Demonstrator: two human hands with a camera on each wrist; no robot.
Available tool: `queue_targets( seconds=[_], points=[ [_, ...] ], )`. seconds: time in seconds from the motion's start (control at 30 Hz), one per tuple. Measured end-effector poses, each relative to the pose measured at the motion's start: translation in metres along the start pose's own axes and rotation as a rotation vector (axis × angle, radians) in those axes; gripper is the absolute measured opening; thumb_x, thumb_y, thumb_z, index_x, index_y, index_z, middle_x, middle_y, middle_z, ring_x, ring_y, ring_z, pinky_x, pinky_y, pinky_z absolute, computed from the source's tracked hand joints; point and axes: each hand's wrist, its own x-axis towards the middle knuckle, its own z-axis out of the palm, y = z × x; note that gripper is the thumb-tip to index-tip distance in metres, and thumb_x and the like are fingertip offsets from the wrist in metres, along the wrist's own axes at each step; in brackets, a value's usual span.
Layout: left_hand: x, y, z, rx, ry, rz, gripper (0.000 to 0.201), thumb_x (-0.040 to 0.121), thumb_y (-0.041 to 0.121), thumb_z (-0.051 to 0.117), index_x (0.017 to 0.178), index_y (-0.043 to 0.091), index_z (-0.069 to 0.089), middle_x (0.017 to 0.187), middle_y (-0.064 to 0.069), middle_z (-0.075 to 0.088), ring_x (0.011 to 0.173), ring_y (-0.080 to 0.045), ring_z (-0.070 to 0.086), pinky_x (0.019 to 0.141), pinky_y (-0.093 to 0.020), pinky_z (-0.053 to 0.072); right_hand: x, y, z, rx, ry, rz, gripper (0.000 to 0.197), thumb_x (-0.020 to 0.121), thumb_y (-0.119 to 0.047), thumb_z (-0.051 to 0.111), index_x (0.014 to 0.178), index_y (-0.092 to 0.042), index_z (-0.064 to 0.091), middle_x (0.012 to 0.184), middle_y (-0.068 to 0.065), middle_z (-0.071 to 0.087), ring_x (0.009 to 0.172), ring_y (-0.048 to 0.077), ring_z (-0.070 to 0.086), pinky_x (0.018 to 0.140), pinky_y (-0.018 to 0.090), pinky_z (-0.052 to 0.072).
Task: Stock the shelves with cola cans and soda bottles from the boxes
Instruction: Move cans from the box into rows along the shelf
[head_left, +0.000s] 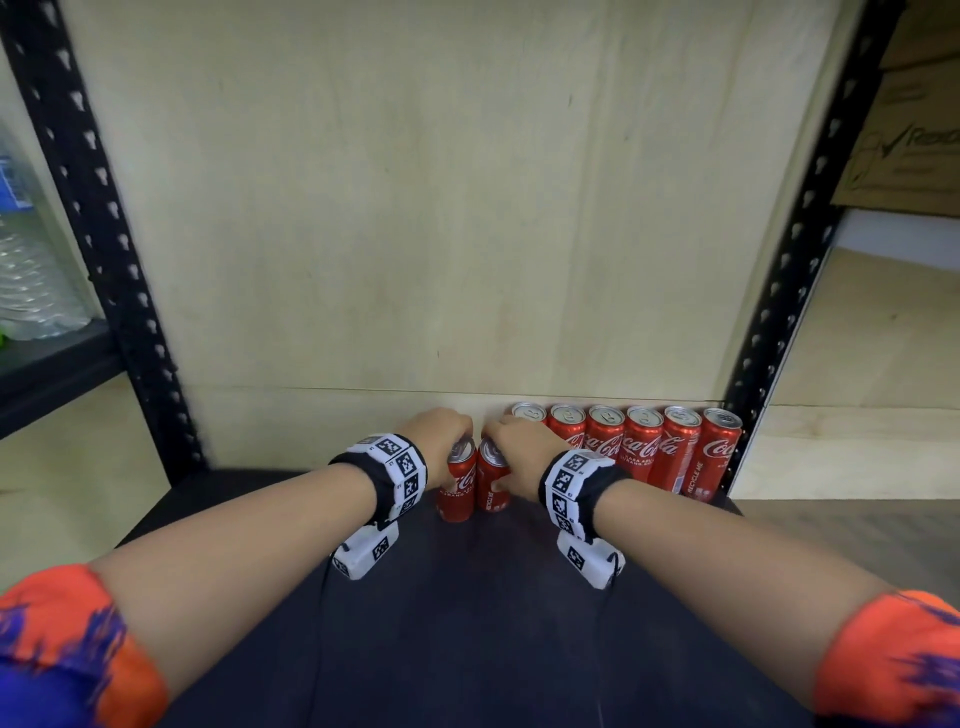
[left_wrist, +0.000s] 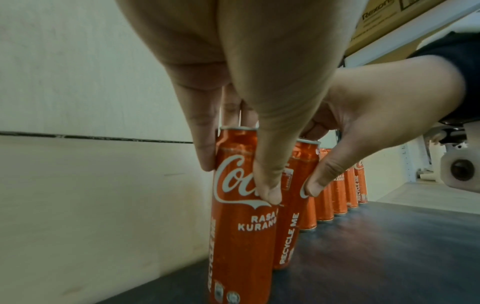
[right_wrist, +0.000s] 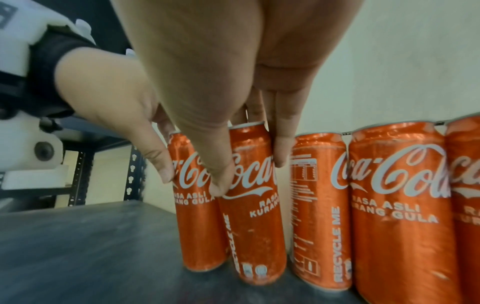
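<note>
Head: on the dark shelf (head_left: 467, 597), left hand (head_left: 441, 441) grasps one Coca-Cola can (head_left: 457, 486), right hand (head_left: 519, 452) grasps the can beside it (head_left: 492, 480); row of cans (head_left: 649, 447) at 3 o'clock.
Left wrist: held can (left_wrist: 241, 216) reads "RASA", below fingers (left_wrist: 205, 144).
Right wrist: held can (right_wrist: 255, 205) reads "RECYCLE ME"; row reads "RASA ASLI".

A pale plywood back panel (head_left: 415, 208) fills the view, framed by black perforated steel uprights (head_left: 104, 249) at 9 and 3 o'clock. At 6 o'clock lies the dark shelf board (head_left: 467, 649). A cardboard box (head_left: 904, 135) sits at 2 o'clock, clear plastic bottles (head_left: 31, 280) at 9.
</note>
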Motion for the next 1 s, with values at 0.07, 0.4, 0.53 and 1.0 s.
queue_targets(
  seconds=[0.07, 0.4, 0.53, 1.0],
  points=[
    [0.004, -0.003, 0.004, 0.005, 0.035, 0.009, 0.055, 0.074, 0.023, 0.087, 0.12, 0.017, 0.057, 0.115, -0.003, 0.06, 0.105, -0.025, 0.061, 0.082, -0.031, 0.045, 0.003, 0.003, 0.005, -0.01, 0.017, -0.005, 0.05, 0.076, -0.025, 0.083, 0.114, -0.012, 0.053, 0.117, 0.01, 0.058, 0.107, 0.03, 0.06, 0.09, 0.041, 0.051],
    [0.02, -0.025, 0.013, -0.117, 0.108, 0.036, 0.065, 0.071, 0.008, 0.083, 0.13, 0.015, 0.057, 0.122, -0.004, 0.056, 0.111, -0.025, 0.059, 0.096, -0.034, 0.046, 0.021, 0.006, 0.014, -0.243, 0.121, 0.018, 0.062, 0.085, -0.037, 0.073, 0.137, -0.016, 0.047, 0.138, 0.003, 0.055, 0.131, 0.029, 0.038, 0.106, 0.046, 0.03],
    [0.031, -0.033, 0.02, -0.125, 0.159, 0.052, 0.079, 0.073, 0.005, 0.081, 0.145, 0.015, 0.05, 0.136, -0.002, 0.045, 0.118, -0.023, 0.055, 0.105, -0.032, 0.043, 0.028, 0.007, 0.02, -0.266, 0.171, 0.053, 0.08, 0.089, -0.04, 0.069, 0.155, -0.015, 0.031, 0.148, 0.002, 0.049, 0.135, 0.03, 0.036, 0.106, 0.048, 0.03],
    [0.047, -0.04, 0.038, 0.086, 0.193, 0.043, 0.089, 0.087, 0.014, 0.072, 0.16, 0.024, 0.022, 0.155, -0.004, 0.03, 0.141, -0.025, 0.031, 0.114, -0.037, 0.035, 0.042, 0.01, 0.04, -0.269, 0.276, 0.147, 0.068, 0.088, -0.03, 0.069, 0.149, -0.014, 0.044, 0.144, 0.006, 0.05, 0.13, 0.031, 0.042, 0.101, 0.049, 0.037]
  ],
)
